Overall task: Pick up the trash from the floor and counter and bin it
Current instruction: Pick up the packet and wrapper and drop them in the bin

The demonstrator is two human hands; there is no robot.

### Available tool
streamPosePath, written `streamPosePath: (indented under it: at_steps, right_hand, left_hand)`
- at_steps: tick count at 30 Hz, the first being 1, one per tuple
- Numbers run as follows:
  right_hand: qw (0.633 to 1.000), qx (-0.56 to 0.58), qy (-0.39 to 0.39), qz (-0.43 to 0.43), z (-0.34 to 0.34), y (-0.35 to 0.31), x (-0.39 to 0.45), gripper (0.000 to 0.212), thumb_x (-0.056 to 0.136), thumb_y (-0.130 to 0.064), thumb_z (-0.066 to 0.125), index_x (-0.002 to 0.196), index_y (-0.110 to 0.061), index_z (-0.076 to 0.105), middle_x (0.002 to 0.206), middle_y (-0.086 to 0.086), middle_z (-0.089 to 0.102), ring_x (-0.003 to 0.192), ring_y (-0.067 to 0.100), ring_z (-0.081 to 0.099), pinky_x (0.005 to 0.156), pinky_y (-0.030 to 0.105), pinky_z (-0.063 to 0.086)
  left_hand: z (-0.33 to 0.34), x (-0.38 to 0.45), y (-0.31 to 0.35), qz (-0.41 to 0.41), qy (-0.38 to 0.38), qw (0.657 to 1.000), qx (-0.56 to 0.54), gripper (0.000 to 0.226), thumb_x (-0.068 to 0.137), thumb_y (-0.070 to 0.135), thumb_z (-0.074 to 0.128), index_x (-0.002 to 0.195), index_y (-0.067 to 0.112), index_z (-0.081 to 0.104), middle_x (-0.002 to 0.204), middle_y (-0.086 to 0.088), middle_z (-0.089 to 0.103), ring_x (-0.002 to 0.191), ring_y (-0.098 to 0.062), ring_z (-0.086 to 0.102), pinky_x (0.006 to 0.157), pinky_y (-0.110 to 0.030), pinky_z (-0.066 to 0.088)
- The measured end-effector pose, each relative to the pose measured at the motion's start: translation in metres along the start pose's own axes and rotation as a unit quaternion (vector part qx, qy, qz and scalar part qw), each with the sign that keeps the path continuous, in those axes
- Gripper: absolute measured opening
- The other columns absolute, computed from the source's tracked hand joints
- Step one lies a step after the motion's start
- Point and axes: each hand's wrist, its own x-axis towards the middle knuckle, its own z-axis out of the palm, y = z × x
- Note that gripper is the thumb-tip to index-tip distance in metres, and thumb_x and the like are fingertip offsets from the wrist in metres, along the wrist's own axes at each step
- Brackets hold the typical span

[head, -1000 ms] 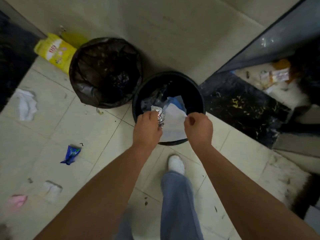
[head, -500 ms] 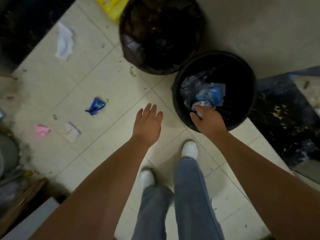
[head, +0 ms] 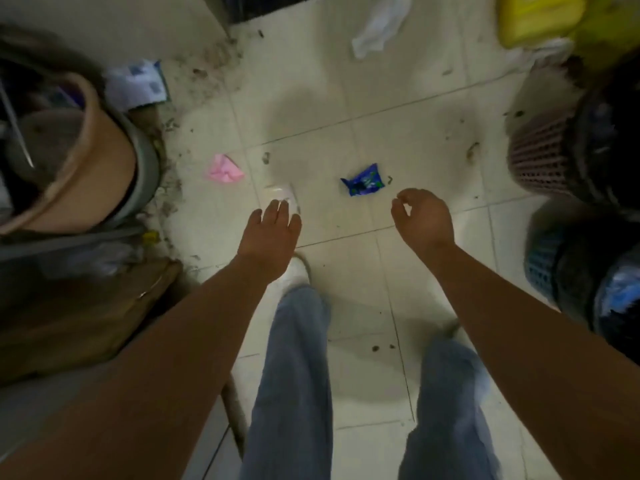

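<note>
Just above and between the two hands, a crumpled blue foil snack wrapper [head: 363, 180] lies on the pale tiled floor [head: 398, 109] at the middle of the frame, its long axis running roughly left to right with a slight upward tilt to the right. The right hand [head: 424, 220] is seen just to the lower right of it, fingers loosely curled and nothing held; it is judged the nearer hand, so a short reach up and to the left would be called for. The left hand [head: 273, 225] is spread flat and empty, its fingertips [head: 277, 204] at the lower edge of a small pale, flattish scrap of packet [head: 282, 194]; whether contact is made cannot be told. A folded pink paper scrap [head: 225, 169] lies further left, a white crumpled tissue [head: 379, 26] at the top, and a white-and-blue printed leaflet [head: 138, 83] at the upper left. Two dark latticed plastic bins [head: 540, 161] are partly seen at the right edge, the lower one [head: 543, 268] showing blue waste inside. Much floor litter is judged still to be collected.
</note>
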Motion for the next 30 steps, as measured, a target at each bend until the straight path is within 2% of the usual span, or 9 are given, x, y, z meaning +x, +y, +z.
streamPosePath:
  at_steps: [3, 7, 12, 16, 18, 20, 22, 26, 30]
  right_hand:
    - [0.997, -0.063, -0.053, 0.007, 0.047, -0.029, 0.030, 0.034, 0.096, -0.017, 0.045, 0.125, -0.001, 0.053, 0.130, 0.019, 0.056, 0.118, 0.031, 0.052, 0.099, 0.035, 0.041]
    - [0.982, -0.157, -0.106, 0.023, 0.101, -0.029, 0.083, 0.036, 0.096, -0.019, 0.045, 0.130, -0.007, 0.049, 0.134, 0.013, 0.054, 0.122, 0.027, 0.050, 0.102, 0.036, 0.042]
    - [0.942, -0.316, -0.116, 0.013, 0.157, -0.001, 0.162, 0.031, 0.096, -0.013, 0.043, 0.125, -0.002, 0.046, 0.130, 0.019, 0.051, 0.116, 0.033, 0.051, 0.093, 0.041, 0.046]
    - [0.903, -0.412, -0.121, 0.007, 0.180, 0.025, 0.205, 0.053, 0.090, -0.007, 0.054, 0.137, -0.003, 0.031, 0.144, 0.020, 0.032, 0.122, 0.035, 0.043, 0.097, 0.043, 0.045]
    - [0.888, -0.444, -0.123, 0.002, 0.185, 0.037, 0.216, 0.048, 0.088, -0.008, 0.057, 0.132, -0.002, 0.037, 0.136, 0.021, 0.041, 0.118, 0.035, 0.046, 0.096, 0.042, 0.044]
    - [0.876, -0.466, -0.122, -0.012, 0.188, 0.044, 0.223, 0.032, 0.091, -0.010, 0.053, 0.122, 0.000, 0.048, 0.121, 0.020, 0.052, 0.111, 0.034, 0.050, 0.094, 0.040, 0.044]
    - [0.875, -0.471, -0.109, -0.023, 0.190, 0.048, 0.227, 0.026, 0.094, -0.014, 0.050, 0.115, -0.001, 0.054, 0.114, 0.019, 0.056, 0.108, 0.033, 0.051, 0.092, 0.040, 0.043]
    - [0.888, -0.447, -0.105, -0.024, 0.196, 0.052, 0.227, 0.025, 0.095, -0.018, 0.048, 0.110, 0.000, 0.057, 0.110, 0.017, 0.059, 0.105, 0.031, 0.054, 0.092, 0.039, 0.043]
    - [0.921, -0.375, -0.099, 0.034, 0.202, 0.053, 0.227, 0.022, 0.094, -0.013, 0.046, 0.102, 0.001, 0.060, 0.107, 0.018, 0.060, 0.102, 0.032, 0.056, 0.092, 0.038, 0.044]
  left_hand:
    - [0.039, 0.025, -0.041, -0.040, -0.014, 0.998, -0.054, 0.057, 0.097, 0.019, 0.048, 0.146, 0.006, 0.021, 0.155, -0.017, 0.020, 0.143, -0.031, 0.022, 0.115, -0.040, 0.028]
    - [0.089, 0.079, -0.058, -0.080, -0.026, 0.986, -0.144, 0.044, 0.098, 0.029, 0.047, 0.134, 0.007, 0.037, 0.138, -0.012, 0.045, 0.125, -0.026, 0.046, 0.099, -0.034, 0.044]
    - [0.149, 0.165, -0.038, -0.087, -0.041, 0.975, -0.199, 0.046, 0.095, 0.014, 0.051, 0.137, 0.006, 0.034, 0.139, -0.013, 0.043, 0.124, -0.027, 0.047, 0.097, -0.033, 0.047]
    - [0.182, 0.218, -0.035, -0.139, -0.027, 0.956, -0.257, 0.050, 0.096, 0.015, 0.051, 0.140, 0.005, 0.029, 0.136, -0.018, 0.042, 0.118, -0.031, 0.051, 0.091, -0.037, 0.051]
    - [0.196, 0.232, -0.033, -0.176, -0.021, 0.938, -0.299, 0.049, 0.097, 0.022, 0.050, 0.139, 0.005, 0.030, 0.127, -0.020, 0.049, 0.109, -0.033, 0.058, 0.085, -0.038, 0.054]
    - [0.206, 0.238, -0.028, -0.178, -0.003, 0.933, -0.312, 0.047, 0.099, 0.025, 0.048, 0.138, 0.005, 0.032, 0.122, -0.021, 0.054, 0.104, -0.034, 0.062, 0.082, -0.039, 0.055]
    - [0.209, 0.242, -0.025, -0.177, 0.017, 0.930, -0.321, 0.046, 0.099, 0.025, 0.047, 0.138, 0.005, 0.034, 0.119, -0.022, 0.057, 0.102, -0.035, 0.063, 0.080, -0.040, 0.055]
    - [0.210, 0.250, -0.023, -0.213, 0.030, 0.899, -0.381, 0.044, 0.098, 0.019, 0.050, 0.137, 0.005, 0.038, 0.117, -0.022, 0.059, 0.102, -0.036, 0.063, 0.080, -0.041, 0.054]
    - [0.206, 0.256, -0.018, -0.228, 0.057, 0.872, -0.430, 0.039, 0.096, 0.012, 0.050, 0.134, 0.003, 0.044, 0.119, -0.023, 0.061, 0.108, -0.039, 0.060, 0.087, -0.044, 0.051]
